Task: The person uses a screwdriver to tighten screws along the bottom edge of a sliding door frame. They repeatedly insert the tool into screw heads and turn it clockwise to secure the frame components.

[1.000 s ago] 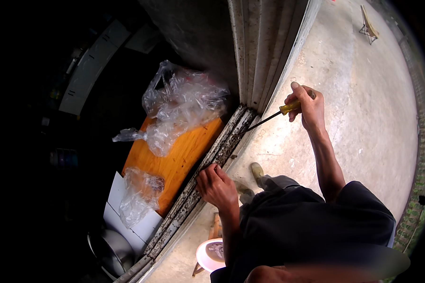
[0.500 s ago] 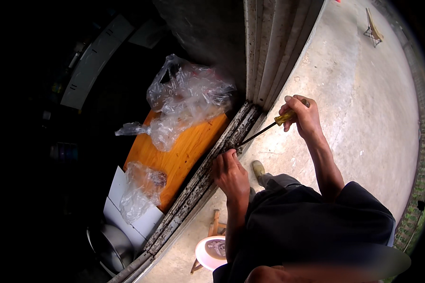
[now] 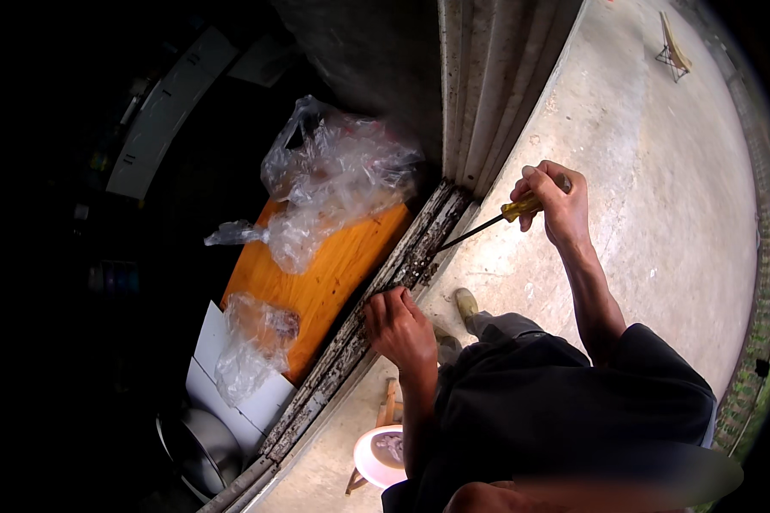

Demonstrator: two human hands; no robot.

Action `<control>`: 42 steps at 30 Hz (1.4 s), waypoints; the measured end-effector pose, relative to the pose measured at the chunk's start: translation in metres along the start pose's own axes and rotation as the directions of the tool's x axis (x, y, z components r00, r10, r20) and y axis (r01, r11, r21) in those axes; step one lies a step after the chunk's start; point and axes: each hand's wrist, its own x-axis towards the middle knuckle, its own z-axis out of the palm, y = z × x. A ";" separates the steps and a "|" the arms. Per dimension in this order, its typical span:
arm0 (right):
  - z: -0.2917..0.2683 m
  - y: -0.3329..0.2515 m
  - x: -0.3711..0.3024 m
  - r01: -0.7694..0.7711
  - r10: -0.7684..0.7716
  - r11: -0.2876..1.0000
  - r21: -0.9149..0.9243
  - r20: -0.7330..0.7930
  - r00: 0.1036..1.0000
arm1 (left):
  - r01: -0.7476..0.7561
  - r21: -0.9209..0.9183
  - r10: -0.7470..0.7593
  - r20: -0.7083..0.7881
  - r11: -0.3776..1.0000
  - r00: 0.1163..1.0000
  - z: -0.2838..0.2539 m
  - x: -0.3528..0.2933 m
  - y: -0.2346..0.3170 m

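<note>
My right hand (image 3: pixel 558 203) is closed round the yellow handle of a screwdriver (image 3: pixel 477 232). The shaft slants down to the left, and its tip meets the dirty sliding-window track (image 3: pixel 419 256). Dark, crumbly grime (image 3: pixel 409 272) lies in the grooves beside the tip. Farther down the same track rests my left hand (image 3: pixel 400 332), its fingers curled together at the frame's edge. Its fingertips are hidden, so I cannot see whether anything is in them.
Inside the window, clear plastic bags (image 3: pixel 342 171) lie on an orange wooden board (image 3: pixel 351 265), near a metal pot (image 3: pixel 201 449). Outside, a basin of murky water (image 3: pixel 370 466) sits on a wooden stool (image 3: pixel 390 402). A folding chair (image 3: pixel 676 50) stands far off on the concrete.
My left hand has slid down along the track, away from the screwdriver's tip, uncovering the grime. My right hand has risen slightly to the right, and the screwdriver's tip has shifted up along the track.
</note>
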 end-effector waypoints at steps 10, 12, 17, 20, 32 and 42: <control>0.007 0.019 -0.003 -0.141 0.130 0.983 0.118 0.101 0.986 | -0.033 -0.215 0.029 -0.023 0.976 0.999 0.003 -0.003 -0.001; -0.008 0.010 -0.009 -0.110 0.101 0.985 0.132 0.071 0.992 | -0.041 -0.320 0.032 -0.033 0.947 0.999 -0.002 -0.011 -0.006; -0.015 0.005 -0.011 0.021 -0.019 0.998 0.052 -0.041 0.999 | 0.002 -0.118 -0.015 -0.109 0.993 0.994 -0.010 -0.018 -0.015; -0.007 0.006 -0.008 0.022 -0.021 0.999 0.047 -0.037 0.999 | 0.016 -0.014 -0.018 -0.098 1.000 0.995 -0.011 -0.016 -0.016; 0.006 0.027 -0.012 0.006 -0.004 0.988 0.154 -0.014 1.000 | 0.042 -0.030 -0.045 -0.109 0.999 0.993 0.001 -0.008 -0.006; 0.005 0.041 -0.018 -0.034 0.025 0.982 0.187 0.047 0.999 | 0.015 -0.098 -0.025 -0.098 0.995 0.995 0.001 -0.006 -0.006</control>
